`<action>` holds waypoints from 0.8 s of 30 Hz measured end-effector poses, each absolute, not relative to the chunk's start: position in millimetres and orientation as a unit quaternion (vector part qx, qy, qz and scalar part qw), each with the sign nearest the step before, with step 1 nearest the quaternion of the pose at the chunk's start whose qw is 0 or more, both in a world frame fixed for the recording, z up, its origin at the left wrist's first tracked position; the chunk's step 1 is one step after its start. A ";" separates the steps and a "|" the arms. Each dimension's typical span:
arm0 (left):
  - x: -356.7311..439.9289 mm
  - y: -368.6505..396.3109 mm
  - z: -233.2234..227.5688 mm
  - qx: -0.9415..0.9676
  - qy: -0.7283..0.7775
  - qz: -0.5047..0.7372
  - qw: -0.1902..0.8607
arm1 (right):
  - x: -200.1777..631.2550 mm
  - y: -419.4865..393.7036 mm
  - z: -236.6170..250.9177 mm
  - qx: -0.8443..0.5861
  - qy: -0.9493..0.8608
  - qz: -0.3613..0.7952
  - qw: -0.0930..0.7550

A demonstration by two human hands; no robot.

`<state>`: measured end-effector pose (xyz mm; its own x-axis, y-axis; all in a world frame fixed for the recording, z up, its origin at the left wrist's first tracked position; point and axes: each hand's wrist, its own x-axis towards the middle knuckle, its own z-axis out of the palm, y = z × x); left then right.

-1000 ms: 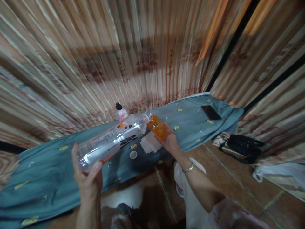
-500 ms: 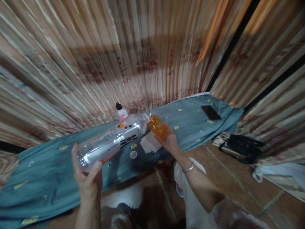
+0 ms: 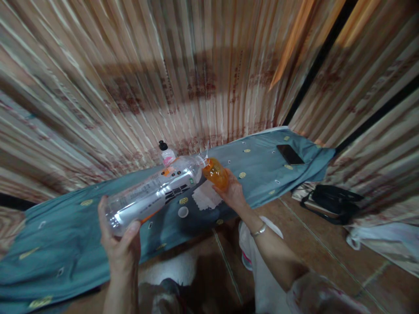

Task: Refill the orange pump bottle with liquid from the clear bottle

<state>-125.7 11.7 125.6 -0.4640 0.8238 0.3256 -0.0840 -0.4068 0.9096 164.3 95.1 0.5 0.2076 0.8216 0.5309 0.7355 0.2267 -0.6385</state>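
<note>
My left hand [image 3: 119, 237] grips the base of a large clear plastic bottle [image 3: 153, 192], which has a silver label with black characters. The bottle is tilted, its neck pointing up and to the right. In my right hand [image 3: 233, 192] is a small orange see-through bottle [image 3: 215, 173], its mouth meeting the large bottle's mouth. Whether liquid passes between them is too fine to make out. Below the bottles, a white tissue [image 3: 207, 197] and a small white cap [image 3: 183, 212] lie on the cloth.
A teal cloth with yellow pineapple prints [image 3: 75, 226] covers the long narrow table. Behind the large bottle stands a clear bottle with a black pump top [image 3: 166, 153]. A phone [image 3: 290, 155] lies at the right end. Black bag [image 3: 334, 203] on the floor; curtains [image 3: 196, 78] surround the table.
</note>
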 end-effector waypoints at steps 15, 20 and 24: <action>-128.8 13.5 122.4 0.413 0.448 0.732 0.305 | 164.3 95.4 0.1 -0.618 -0.632 0.041 0.467; -126.5 13.5 124.6 0.407 0.446 0.734 0.310 | 165.0 95.1 1.5 -0.618 -0.633 0.052 0.464; -125.6 14.1 126.1 0.396 0.432 0.747 0.314 | 165.4 94.4 2.0 -0.617 -0.636 0.047 0.462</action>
